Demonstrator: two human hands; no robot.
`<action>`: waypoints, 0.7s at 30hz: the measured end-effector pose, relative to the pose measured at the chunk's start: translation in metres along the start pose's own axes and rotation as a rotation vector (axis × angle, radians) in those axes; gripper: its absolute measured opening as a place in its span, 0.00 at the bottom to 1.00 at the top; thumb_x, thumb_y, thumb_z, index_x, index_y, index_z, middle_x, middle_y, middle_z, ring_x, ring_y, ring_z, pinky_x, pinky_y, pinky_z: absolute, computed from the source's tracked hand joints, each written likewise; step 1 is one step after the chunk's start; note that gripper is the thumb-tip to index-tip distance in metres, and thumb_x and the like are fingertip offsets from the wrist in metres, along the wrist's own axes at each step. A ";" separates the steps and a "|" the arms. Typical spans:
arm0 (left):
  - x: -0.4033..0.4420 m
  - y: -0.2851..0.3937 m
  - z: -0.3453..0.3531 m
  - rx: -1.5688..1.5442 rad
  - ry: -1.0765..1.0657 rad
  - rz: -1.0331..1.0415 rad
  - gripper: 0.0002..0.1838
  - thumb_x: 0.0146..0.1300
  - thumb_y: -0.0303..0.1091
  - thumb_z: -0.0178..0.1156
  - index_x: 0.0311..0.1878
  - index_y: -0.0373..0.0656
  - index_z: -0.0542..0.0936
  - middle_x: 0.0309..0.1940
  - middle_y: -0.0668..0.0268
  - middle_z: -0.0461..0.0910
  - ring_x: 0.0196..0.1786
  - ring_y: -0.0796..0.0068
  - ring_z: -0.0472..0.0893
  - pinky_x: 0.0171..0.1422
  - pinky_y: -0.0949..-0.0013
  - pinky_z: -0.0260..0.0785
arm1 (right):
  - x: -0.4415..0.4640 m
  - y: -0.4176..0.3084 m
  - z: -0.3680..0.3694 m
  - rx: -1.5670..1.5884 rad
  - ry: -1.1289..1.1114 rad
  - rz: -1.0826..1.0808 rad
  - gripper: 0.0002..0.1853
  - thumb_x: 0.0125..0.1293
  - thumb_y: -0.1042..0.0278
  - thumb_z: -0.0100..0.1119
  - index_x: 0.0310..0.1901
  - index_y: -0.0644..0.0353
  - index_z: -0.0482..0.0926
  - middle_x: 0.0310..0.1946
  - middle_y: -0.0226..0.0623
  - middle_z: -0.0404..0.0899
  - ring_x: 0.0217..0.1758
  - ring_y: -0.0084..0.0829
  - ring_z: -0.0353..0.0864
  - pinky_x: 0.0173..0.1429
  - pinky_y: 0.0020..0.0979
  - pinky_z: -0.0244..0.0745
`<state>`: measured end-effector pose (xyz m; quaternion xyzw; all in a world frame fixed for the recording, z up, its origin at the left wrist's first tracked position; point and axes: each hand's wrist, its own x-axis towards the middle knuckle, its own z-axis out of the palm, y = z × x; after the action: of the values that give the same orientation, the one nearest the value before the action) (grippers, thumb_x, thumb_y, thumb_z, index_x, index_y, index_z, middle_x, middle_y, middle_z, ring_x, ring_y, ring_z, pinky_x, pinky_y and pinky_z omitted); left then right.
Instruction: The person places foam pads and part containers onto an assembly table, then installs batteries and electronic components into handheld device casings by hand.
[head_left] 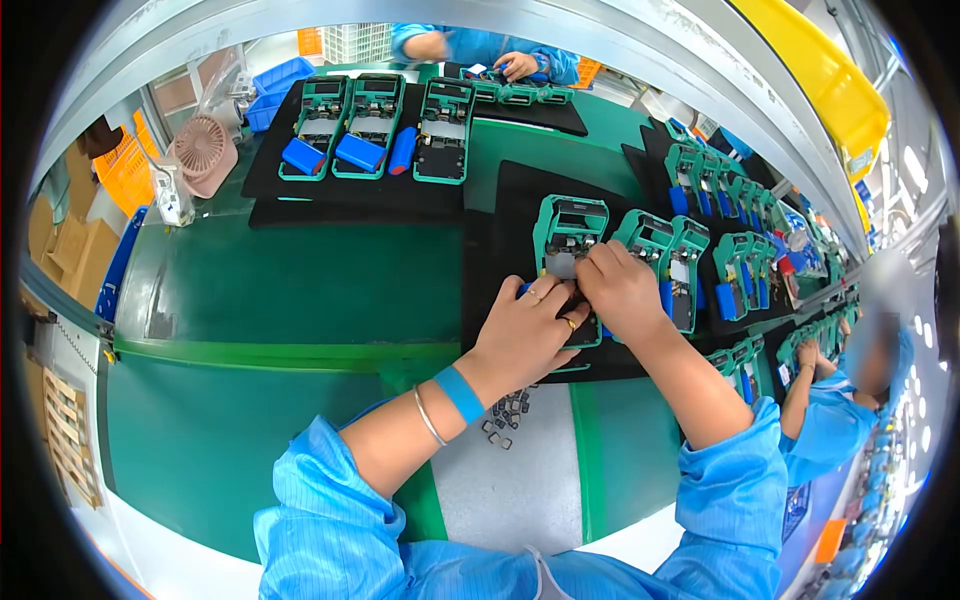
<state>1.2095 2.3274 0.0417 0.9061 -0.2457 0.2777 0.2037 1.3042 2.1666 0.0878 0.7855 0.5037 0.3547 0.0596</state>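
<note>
A green device housing (571, 208) with exposed inner parts lies on the black mat in front of me. Across its lower half, my left hand (530, 325) is closed with curled fingers gripping it; a bit of blue shows by the fingertips. My right hand (622, 290) pinches at the housing's middle, fingertips meeting the left hand's, and whatever it holds is hidden. Just right of it stand two more green housings (690, 240) with blue blocks beside them. Small square dark parts (507, 415) are scattered on the grey strip below my left wrist.
Three open green housings (443, 130) with blue blocks (360, 152) lie on a black mat (350, 212) at the back left. A pink fan (203, 150) stands left. Co-workers' hands (518, 66) work opposite and at right. More housings (740, 270) line the right side.
</note>
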 end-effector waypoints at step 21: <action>0.002 0.002 -0.003 0.049 -0.034 0.011 0.29 0.46 0.46 0.75 0.55 0.52 0.83 0.50 0.71 0.73 0.58 0.70 0.69 0.55 0.59 0.60 | 0.015 0.002 -0.007 -0.167 -0.090 0.104 0.09 0.43 0.70 0.64 0.28 0.53 0.75 0.28 0.27 0.72 0.37 0.29 0.76 0.27 0.26 0.77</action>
<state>1.2080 2.3266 0.0458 0.9139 -0.2474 0.2694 0.1759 1.3050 2.1764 0.1014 0.8179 0.4279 0.3623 0.1288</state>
